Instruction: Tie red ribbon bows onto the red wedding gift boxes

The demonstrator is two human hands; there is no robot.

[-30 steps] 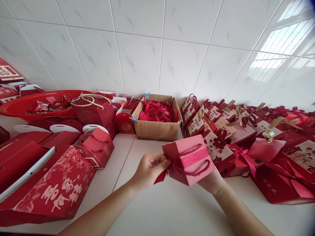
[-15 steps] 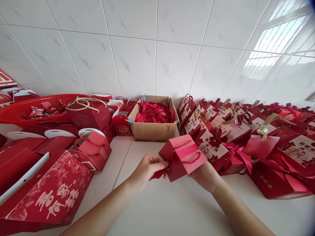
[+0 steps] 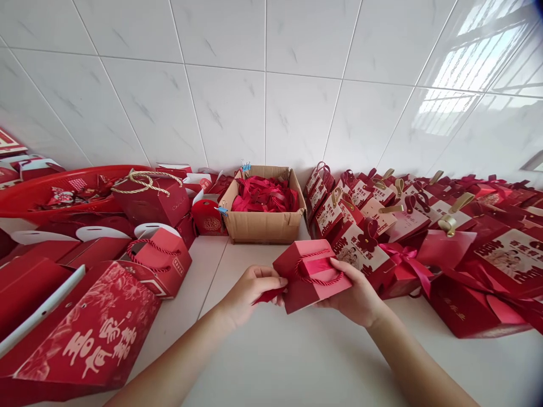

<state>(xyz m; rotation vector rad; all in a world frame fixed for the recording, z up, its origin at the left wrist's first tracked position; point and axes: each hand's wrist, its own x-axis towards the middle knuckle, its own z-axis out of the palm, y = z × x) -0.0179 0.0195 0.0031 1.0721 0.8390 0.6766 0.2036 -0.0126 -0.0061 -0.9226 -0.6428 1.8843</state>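
Observation:
Between my hands, above the white tabletop, a small red gift box (image 3: 297, 294) with twisted rope handles is held tilted. A flat, brighter red ribbon (image 3: 316, 267) lies across its top, between the handles. My right hand (image 3: 354, 297) grips the box from the right, thumb on the top edge and the other fingers under and behind it. At the box's left side my left hand (image 3: 253, 291) pinches a darker red ribbon end (image 3: 270, 294). Part of my left fingertips is hidden behind that ribbon and the box.
Behind stands an open cardboard box (image 3: 265, 229) full of red ribbons. Red gift boxes (image 3: 102, 333) and a red plastic basket (image 3: 25, 212) crowd the left. Rows of finished-looking boxes with loops and bows (image 3: 407, 265) fill the right. A tiled wall (image 3: 229, 113) closes the back.
My right thumb has come round onto the top edge of the gift box, pressing near the ribbon. The box has shifted slightly left and down; my left hand keeps its pinch.

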